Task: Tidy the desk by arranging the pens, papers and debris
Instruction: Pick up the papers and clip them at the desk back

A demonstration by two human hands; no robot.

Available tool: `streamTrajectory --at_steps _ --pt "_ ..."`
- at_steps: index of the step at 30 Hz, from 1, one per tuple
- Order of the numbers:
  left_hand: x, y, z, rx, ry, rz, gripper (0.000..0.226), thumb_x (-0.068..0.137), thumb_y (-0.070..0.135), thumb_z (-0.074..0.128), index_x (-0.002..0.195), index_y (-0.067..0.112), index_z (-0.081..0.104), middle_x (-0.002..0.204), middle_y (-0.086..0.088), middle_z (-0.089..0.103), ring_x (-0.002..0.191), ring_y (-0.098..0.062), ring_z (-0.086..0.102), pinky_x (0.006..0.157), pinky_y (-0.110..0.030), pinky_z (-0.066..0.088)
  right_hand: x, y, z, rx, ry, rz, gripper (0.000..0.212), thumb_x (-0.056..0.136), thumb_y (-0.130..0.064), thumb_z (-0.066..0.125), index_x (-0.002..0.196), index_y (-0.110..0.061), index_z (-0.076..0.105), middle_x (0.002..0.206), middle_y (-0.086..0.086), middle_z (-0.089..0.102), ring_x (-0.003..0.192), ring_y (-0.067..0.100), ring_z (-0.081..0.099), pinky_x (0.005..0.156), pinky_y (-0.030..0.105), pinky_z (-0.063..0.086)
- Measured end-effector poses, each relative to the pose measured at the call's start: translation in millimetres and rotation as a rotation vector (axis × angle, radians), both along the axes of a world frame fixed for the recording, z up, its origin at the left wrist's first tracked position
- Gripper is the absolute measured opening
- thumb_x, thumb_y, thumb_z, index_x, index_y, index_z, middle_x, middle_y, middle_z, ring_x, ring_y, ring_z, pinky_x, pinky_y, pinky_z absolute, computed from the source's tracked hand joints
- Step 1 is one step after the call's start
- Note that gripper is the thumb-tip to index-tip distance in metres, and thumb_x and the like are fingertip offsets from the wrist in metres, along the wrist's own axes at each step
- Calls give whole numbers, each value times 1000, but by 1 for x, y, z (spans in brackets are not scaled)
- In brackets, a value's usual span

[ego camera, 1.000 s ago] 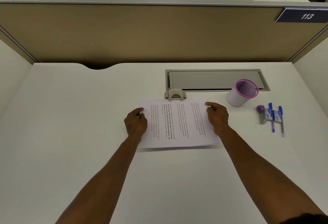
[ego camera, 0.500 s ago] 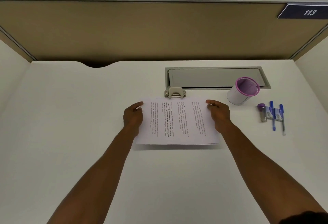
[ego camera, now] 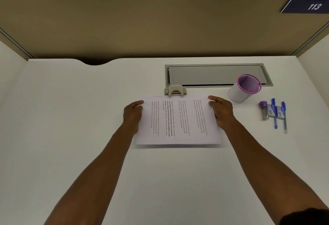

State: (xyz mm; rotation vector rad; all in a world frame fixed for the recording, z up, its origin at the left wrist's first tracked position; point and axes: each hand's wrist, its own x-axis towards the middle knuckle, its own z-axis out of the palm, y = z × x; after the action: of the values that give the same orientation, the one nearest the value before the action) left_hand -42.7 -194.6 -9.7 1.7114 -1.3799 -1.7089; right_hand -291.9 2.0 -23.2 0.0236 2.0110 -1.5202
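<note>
**Both hands on the papers, mid-counter**

Starting at the left: wide white counter (ego camera: 62, 118), bare surface running back to the tan partition (ego camera: 142, 25). Now the left hand (ego camera: 132, 113) — its grip is closed on the left edge of the papers (ego camera: 178, 123), thumb on top near the far corner, the other fingers curled at the edge. The papers are a thin stack of printed sheets, text running sideways to the viewer, sitting at the middle of the counter; the near edge casts a shadow, so it looks slightly raised, though I cannot tell by how much.

Just beyond the far edge, a small beige hole punch (ego camera: 175, 90), touching or nearly touching the sheets. Behind it, a grey cable hatch (ego camera: 217, 75) set into the counter.

Over to the right hand (ego camera: 221, 111): its grip pinches the right edge of the papers, fingers curled over the far corner.

Further right, a white mesh cup with a purple rim (ego camera: 244, 88), tilted toward the viewer, apart from the hand. Then the pens (ego camera: 279, 115), blue ones lying side by side with a purple-capped item, near the counter's right side. Up top right, a sign reading 113 (ego camera: 309, 6).
</note>
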Motion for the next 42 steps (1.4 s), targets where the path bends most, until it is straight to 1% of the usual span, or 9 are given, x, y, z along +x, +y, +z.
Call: streamTrajectory --at_steps 3,5,10,16,19,22,27,33,42 --pt "-1 0 -1 -26 -18 -12 30 96 13 49 112 23 72 129 -4 64 116 -32 60 103 -49 49 -1 -2 2 -23 17 -1 25 88 -2 61 91 -22 75 112 4 70 101 26 66 93 45 54" --pt "-1 -1 -3 -47 -25 -10 29 95 13 50 109 23 73 128 -4 65 116 -34 60 102 -48 48 -2 -5 1 -17 46 -3 24 87 0 61 97 -18 75 113 4 70 104 26 65 96 44 53" --pt "-3 -1 -6 -109 -48 -20 35 91 9 46 105 25 74 123 -2 65 103 -26 61 86 -35 51 -7 -11 -1 -3 62 -2 26 86 1 61 102 -14 74 114 3 70 105 25 65 97 43 53" --pt "-2 -1 -9 -52 -18 17 33 89 5 49 101 21 75 122 -3 67 108 -28 62 99 -46 52 -13 -13 -3 18 63 3 24 85 1 61 99 -14 75 113 5 70 104 26 66 96 44 53" --pt "-3 -2 -10 -27 -5 47 32 89 3 50 99 18 76 120 -5 67 111 -29 61 102 -47 50 -15 -14 -3 28 58 10 24 85 0 62 101 -13 75 112 5 70 104 26 65 96 44 53" --pt "-5 -4 -11 -6 -5 72 30 89 3 52 95 19 77 118 -5 69 110 -30 62 101 -47 51 -16 -15 -4 36 63 8 24 85 0 63 102 -12 75 110 4 70 104 25 65 97 43 53" --pt "-6 -5 -10 43 -1 104 22 86 9 61 99 14 78 112 -10 71 103 -33 66 99 -47 53 -18 -14 -5 61 66 24 23 85 -1 64 100 -14 75 107 1 70 101 24 65 95 41 54" --pt "-7 -8 -5 123 8 140 22 82 9 65 98 15 78 108 -11 71 99 -34 68 94 -49 55 -18 -17 -8 95 128 36 22 86 -3 65 102 -13 75 109 1 70 100 20 64 96 36 52" --pt "-7 -10 -5 73 25 120 18 86 14 62 90 21 78 108 -5 72 102 -30 68 96 -47 55 -16 -21 -6 147 208 51 23 85 -7 65 105 -15 75 113 1 71 102 16 64 99 34 50"
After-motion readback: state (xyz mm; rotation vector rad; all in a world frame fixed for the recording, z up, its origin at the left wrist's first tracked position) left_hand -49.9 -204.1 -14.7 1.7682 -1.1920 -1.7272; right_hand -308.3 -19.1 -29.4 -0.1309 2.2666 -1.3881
